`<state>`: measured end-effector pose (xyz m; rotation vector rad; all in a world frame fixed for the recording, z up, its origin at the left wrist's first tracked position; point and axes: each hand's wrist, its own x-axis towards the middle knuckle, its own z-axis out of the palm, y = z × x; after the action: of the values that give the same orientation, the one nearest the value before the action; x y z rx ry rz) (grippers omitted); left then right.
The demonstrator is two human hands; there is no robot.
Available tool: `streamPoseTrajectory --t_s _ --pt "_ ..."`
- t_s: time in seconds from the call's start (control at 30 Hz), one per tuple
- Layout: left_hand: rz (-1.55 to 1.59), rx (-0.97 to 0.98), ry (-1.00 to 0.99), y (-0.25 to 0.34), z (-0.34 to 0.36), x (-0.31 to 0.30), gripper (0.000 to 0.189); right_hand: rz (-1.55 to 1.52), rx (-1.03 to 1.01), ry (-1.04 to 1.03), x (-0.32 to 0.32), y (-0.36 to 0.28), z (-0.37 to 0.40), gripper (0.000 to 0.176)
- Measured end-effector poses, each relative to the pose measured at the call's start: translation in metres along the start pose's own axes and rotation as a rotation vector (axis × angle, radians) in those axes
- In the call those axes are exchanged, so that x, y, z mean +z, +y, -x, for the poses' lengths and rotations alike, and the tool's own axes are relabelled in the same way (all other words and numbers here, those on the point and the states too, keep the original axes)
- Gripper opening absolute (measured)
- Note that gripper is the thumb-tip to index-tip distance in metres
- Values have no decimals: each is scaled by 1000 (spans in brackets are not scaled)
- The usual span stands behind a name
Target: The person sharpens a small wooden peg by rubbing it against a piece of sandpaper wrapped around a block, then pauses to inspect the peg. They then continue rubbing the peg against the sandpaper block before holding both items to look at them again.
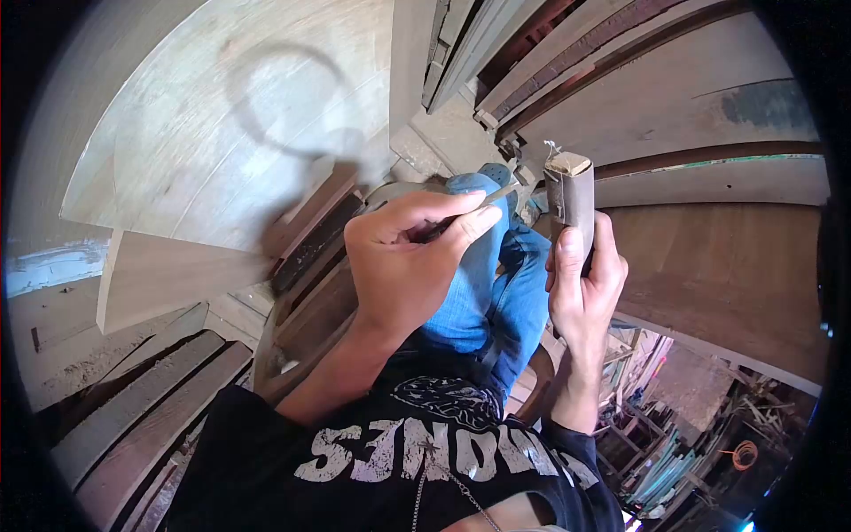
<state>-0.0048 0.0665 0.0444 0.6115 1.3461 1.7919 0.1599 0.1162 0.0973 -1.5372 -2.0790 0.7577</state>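
Observation:
Pinched between the thumb and index finger of my left hand [408, 257] is a thin, light-coloured stick [499, 194], its tip pointing up and right above my jeans. My right hand [587, 279] grips the lower part of a block wrapped in grey-brown sheet [569, 199], perhaps sandpaper. The block stands upright, with its pale, frayed end on top. A gap separates the stick from the block.
A large pale curved wooden panel [239, 115] is at the upper left. Stacked boards [151, 417] lie at the lower left. Wide planks [709, 257] fill the right side. An orange coil [744, 455] and scrap pieces are at the lower right.

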Motion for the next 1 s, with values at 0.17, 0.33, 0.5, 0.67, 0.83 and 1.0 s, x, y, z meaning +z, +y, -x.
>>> streamPoseTrajectory --t_s 0.17,0.33,0.5,0.67,0.83,1.0 --pt "25 -37 -10 2 1 -3 22 22 -17 -19 1 2 4 25" --pt "25 -74 -28 3 0 -5 20 -1 -6 -25 1 -4 6 25" --pt "23 -74 -47 4 0 -7 20 19 -68 -4 6 -3 6 35" --pt "106 -111 -49 5 0 -7 19 -1 -94 -13 6 -7 5 34" --pt "95 -81 -75 5 -1 -8 20 19 -90 -22 6 -5 6 35" --pt "99 -51 -90 3 -2 -9 20 34 -100 -23 6 -6 7 35"
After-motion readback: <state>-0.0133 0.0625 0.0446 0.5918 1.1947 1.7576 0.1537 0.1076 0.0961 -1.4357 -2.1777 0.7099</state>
